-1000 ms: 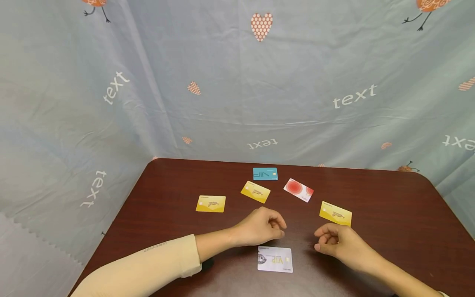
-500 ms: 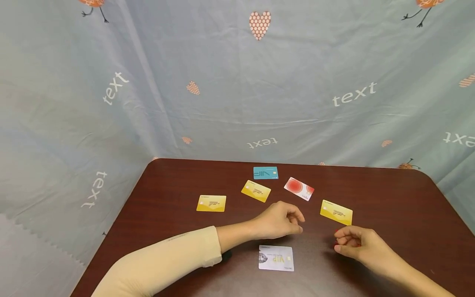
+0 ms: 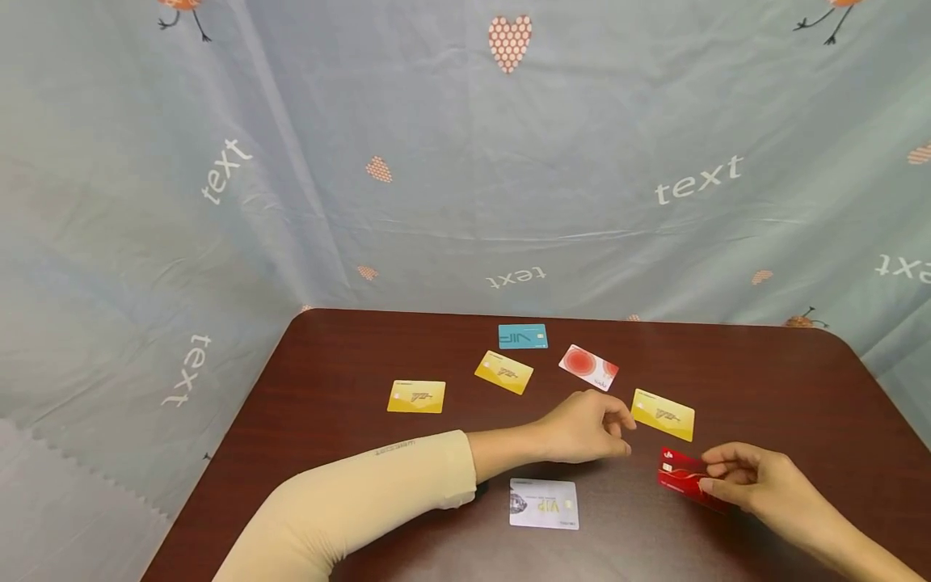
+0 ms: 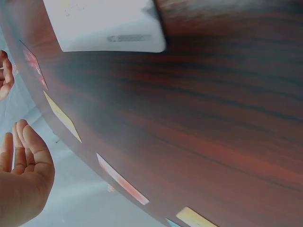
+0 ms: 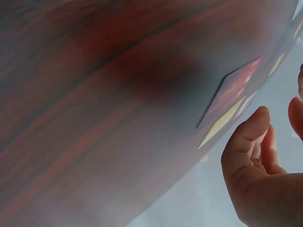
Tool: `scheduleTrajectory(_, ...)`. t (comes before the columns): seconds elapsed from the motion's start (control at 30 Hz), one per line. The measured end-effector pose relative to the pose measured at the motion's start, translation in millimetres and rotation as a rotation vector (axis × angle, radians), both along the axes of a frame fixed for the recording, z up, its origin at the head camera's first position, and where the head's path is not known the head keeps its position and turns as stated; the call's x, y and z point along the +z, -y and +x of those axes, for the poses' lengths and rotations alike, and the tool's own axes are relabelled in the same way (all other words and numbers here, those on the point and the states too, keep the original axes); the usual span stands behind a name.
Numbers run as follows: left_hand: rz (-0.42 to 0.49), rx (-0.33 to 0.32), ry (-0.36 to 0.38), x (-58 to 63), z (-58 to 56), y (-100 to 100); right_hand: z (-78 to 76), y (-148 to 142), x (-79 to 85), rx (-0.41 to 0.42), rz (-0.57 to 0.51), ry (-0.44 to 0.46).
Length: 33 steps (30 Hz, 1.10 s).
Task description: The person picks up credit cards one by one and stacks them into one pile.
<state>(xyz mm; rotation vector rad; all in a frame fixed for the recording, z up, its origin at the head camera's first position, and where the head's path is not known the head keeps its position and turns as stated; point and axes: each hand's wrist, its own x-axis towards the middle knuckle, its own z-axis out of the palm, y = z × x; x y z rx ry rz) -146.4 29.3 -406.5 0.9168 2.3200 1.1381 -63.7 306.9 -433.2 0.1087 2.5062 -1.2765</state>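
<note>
A red card [image 3: 681, 473] lies on the table, its right part covered by my right hand [image 3: 756, 485] in the head view. In the right wrist view a gap shows between that red card [image 5: 232, 90] and the right hand [image 5: 253, 175], whose fingers are loosely bent with nothing in them. My left hand [image 3: 585, 427] hovers with bent fingers and no object, just left of a yellow card [image 3: 663, 415]. Below the left forearm lies a silver VIP card [image 3: 544, 503]. The left wrist view shows the left hand [image 4: 28, 175] apart from every card.
Farther back on the dark wooden table [image 3: 349, 347] lie a teal VIP card [image 3: 523, 336], a white card with red circles [image 3: 589, 368] and two more yellow cards, one central [image 3: 504, 373] and one at left [image 3: 416, 397]. A patterned curtain [image 3: 436, 162] hangs behind.
Both hands have moved right. The red card, hidden under the right hand before, has come into view. The other cards lie where they were.
</note>
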Motion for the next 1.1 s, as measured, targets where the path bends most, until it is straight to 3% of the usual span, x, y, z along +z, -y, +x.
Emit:
scheduleTrajectory(0.43,-0.133,0.0,-0.04,-8.4,-1.3,-41.7,-2.4,-30.3,-9.8,-0.015,0.107,0.025)
scheduleTrajectory(0.67,-0.196,0.009,-0.052,-16.7,-3.5,-55.5,-5.2,-34.6,-15.1,0.004,0.135,0.005)
scheduleTrajectory(0.9,-0.299,-0.031,-0.086,-23.2,-8.2,-71.9,-8.3,-34.1,-17.8,0.055,0.173,-0.017)
scheduleTrajectory(1.1,-0.345,-0.009,-0.05,-27.1,-12.5,-77.5,-8.6,-30.2,-19.3,0.077,0.178,-0.023)
